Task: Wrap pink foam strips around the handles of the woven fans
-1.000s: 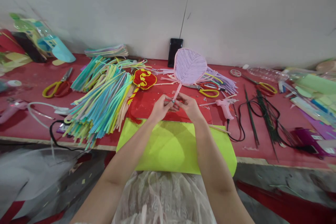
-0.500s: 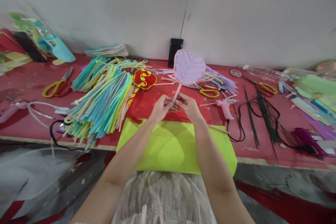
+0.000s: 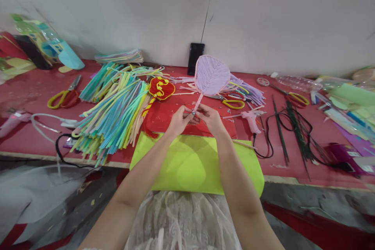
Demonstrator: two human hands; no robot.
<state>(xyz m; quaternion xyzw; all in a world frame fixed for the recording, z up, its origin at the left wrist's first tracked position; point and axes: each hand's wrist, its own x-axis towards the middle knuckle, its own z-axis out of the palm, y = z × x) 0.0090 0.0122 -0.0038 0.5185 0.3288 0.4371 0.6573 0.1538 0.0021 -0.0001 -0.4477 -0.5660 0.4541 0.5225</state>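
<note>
A lilac fan [image 3: 212, 76] made of pipe cleaners, leaf-shaped with a pink rim, stands tilted above the table. Its thin pink handle runs down between my hands. My left hand [image 3: 182, 119] pinches the lower end of the handle from the left. From the other side, my right hand [image 3: 208, 118] closes on the same end, thumb and fingertips together. A small shiny bead-like spot shows where the fingertips meet; I cannot make out what it is. Under my hands lie a red board [image 3: 164, 119] and a yellow-green sheet [image 3: 190, 164] that hangs over the front edge.
Left of the board lie a big bundle of pastel pipe cleaners [image 3: 117, 105], a red and yellow fan [image 3: 161, 88] and scissors [image 3: 63, 95]. To the right are a pink glue gun [image 3: 251, 120], green wire stems [image 3: 297, 133] and more scissors [image 3: 295, 98]. A phone [image 3: 195, 58] leans on the wall.
The fan's head has shifted very slightly to the right. Both hands keep their hold on the handle in almost the same place.
</note>
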